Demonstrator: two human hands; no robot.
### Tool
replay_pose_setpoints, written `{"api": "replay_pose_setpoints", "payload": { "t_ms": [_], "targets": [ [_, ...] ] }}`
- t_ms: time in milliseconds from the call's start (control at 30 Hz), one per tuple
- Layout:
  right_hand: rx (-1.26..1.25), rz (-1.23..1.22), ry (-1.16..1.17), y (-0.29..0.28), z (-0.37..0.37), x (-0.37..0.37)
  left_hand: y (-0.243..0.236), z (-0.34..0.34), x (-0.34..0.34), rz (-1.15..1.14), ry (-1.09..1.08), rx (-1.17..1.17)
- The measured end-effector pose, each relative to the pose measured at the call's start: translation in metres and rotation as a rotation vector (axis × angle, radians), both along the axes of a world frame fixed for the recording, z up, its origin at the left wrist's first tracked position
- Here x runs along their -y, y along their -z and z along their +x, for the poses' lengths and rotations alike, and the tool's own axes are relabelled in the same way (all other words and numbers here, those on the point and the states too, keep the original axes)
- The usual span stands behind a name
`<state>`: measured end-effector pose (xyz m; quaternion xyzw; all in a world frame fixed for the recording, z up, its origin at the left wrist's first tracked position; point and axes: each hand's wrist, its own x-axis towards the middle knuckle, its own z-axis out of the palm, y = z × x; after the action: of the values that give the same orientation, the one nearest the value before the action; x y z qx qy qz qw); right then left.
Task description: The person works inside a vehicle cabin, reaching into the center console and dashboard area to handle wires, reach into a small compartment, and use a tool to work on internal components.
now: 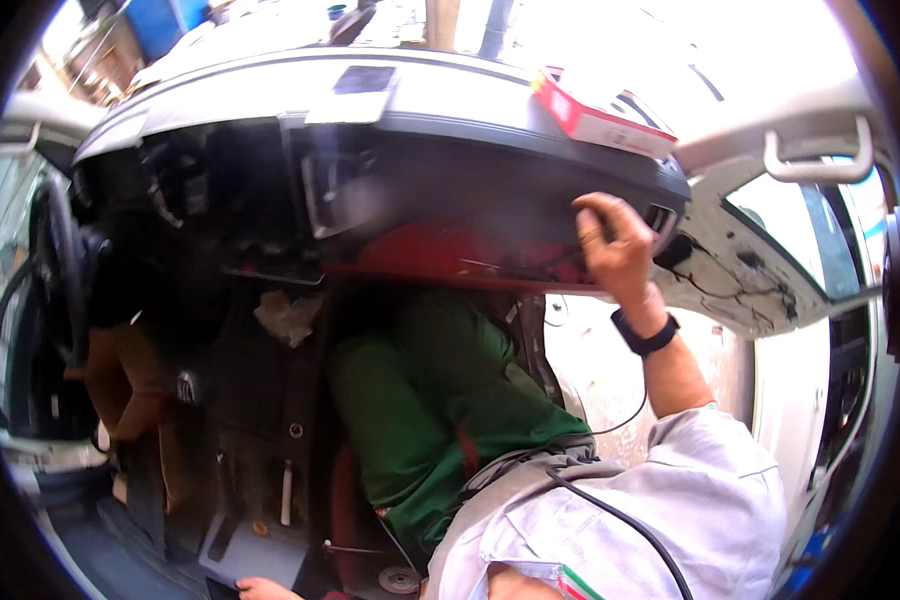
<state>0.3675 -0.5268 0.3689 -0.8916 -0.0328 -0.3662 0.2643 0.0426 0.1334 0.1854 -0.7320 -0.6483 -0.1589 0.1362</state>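
My right hand (615, 245), with a dark band on its wrist, is raised in front of the right end of a car's dark dashboard (470, 190), beside an air vent (659, 217). Its fingers are loosely bent and apart, with nothing visible in them. A red panel (435, 250) lies along the dashboard's lower part. At the bottom edge only a little of my left hand (262, 589) shows, against a grey flat panel (260, 550) between the seats. Most of its fingers are cut off, so its grip is hidden.
On the dashboard top lie a red and white box (610, 125) and a dark flat object (365, 82) on a pale sheet. A steering wheel (60, 270) stands at the left, near another person's brown-clothed leg (175, 460). A black cable (630, 520) crosses my shirt.
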Motion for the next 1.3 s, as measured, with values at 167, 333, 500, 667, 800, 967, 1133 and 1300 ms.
{"api": "replay_pose_setpoints", "payload": {
  "t_ms": [167, 333, 500, 667, 800, 967, 1133, 1300],
  "targets": [
    [0.101, -0.061, 0.417, -0.018, -0.038, 0.101, -0.005, 0.005, 0.004, 0.101, -0.009, -0.041],
    [0.141, -0.166, 0.469, 0.018, -0.001, 0.146, 0.055, -0.046, -0.074, 0.231, 0.035, -0.084],
    [0.291, -0.397, 0.461, 0.025, 0.017, 0.190, 0.093, -0.053, -0.125, 0.214, 0.214, -0.215],
    [0.306, -0.230, 0.400, 0.027, 0.027, 0.159, 0.087, -0.083, -0.190, 0.210, 0.273, -0.236],
    [0.297, -0.181, 0.374, 0.027, 0.027, 0.152, 0.085, -0.077, -0.192, 0.157, 0.310, -0.236],
    [0.313, -0.216, 0.390, 0.027, 0.015, 0.159, 0.069, -0.026, -0.106, 0.056, 0.340, -0.244],
    [0.307, -0.247, 0.419, 0.031, 0.029, 0.155, 0.038, -0.018, -0.076, -0.031, 0.283, -0.227],
    [0.240, -0.228, 0.433, 0.036, 0.021, 0.162, -0.026, 0.015, -0.014, -0.301, 0.027, -0.138]
  ]
}}
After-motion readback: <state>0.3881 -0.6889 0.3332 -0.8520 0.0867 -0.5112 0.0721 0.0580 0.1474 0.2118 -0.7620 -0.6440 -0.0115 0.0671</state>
